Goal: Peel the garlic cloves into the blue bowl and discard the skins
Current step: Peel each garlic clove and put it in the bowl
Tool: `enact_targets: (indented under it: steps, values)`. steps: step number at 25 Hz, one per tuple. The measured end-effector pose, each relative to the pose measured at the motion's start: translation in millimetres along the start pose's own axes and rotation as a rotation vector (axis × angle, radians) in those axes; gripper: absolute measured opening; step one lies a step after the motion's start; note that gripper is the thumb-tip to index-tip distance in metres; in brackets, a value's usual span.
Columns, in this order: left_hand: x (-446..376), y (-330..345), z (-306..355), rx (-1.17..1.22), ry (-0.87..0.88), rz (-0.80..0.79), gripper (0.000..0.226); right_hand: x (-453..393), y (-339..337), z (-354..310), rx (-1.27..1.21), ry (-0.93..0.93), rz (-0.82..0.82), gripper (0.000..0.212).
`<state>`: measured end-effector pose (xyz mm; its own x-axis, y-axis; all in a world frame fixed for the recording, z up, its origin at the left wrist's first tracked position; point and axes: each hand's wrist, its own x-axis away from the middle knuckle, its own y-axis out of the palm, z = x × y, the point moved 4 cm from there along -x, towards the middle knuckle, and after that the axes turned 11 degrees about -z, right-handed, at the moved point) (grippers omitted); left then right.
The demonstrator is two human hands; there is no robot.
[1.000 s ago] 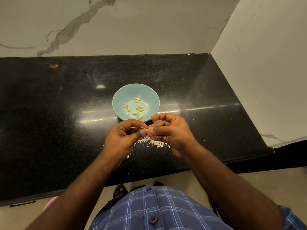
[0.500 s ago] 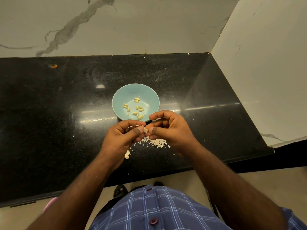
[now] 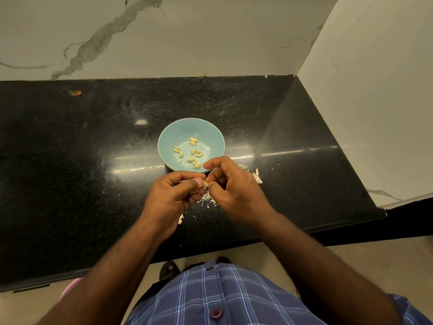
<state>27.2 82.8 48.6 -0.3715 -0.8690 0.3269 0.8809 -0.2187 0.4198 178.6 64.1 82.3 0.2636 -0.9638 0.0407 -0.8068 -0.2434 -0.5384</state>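
Garlic is the business here, and one small clove [image 3: 205, 184] sits pinched between the two hands, just above the black table [image 3: 70, 160] and just short of the blue bowl's near rim.

Going from the left: the left hand [image 3: 173, 195] has its fingers curled in, thumb and forefinger closed on the clove's left end, with a thin pale strip of skin poking out leftward above the thumb. The clove itself is mostly hidden; what shows is a pale nub in the gap between the thumbs, and its long axis seems to run left to right from one grip to the other, though I cannot be sure. The right hand [image 3: 234, 191] is also curled, its thumb and fingertips closed on the clove's right end, index finger arched up over the bowl's edge.

The blue bowl [image 3: 164, 139] lies directly beyond the hands, touching neither as far as I can tell, and holds a scatter of peeled cloves [image 3: 192, 152]. Both hands are about equally near it; the right index finger is the nearest part. Once bare, the clove would only need carrying a little forward and letting go.

Loose skins [image 3: 207, 200] lie on the table beneath the hands, with more skin scraps [image 3: 256, 175] to the right of the right hand, not yet discarded.
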Motion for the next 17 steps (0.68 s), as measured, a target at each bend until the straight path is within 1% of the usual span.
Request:
enact_targets:
  steps: [3,5,9,12,14,17]
  values:
    - [0.4,4.4,1.4,0.004,-0.016,0.007,0.013,1.0,5.4,-1.8,0.117,-0.064,0.031,0.031]
    - [0.4,5.3,2.4,0.006,-0.026,-0.001,0.014,1.4,6.2,-2.6,0.123,-0.075,0.04,0.031]
    - [0.1,4.3,4.5,0.029,-0.054,-0.014,0.015,-0.2,0.3,1.3,0.005,-0.052,0.051,0.029]
    - [0.6,2.7,5.5,0.043,-0.076,-0.007,0.014,-0.9,-6.1,5.7,-0.127,0.01,-0.01,0.029]
    - [0.9,1.5,6.2,0.03,-0.089,-0.012,0.015,-1.0,-7.6,6.0,-0.153,0.011,-0.046,0.031]
    - [1.0,1.4,6.3,0.011,-0.119,-0.038,0.015,-2.6,-7.5,6.8,-0.169,0.009,-0.036,0.029]
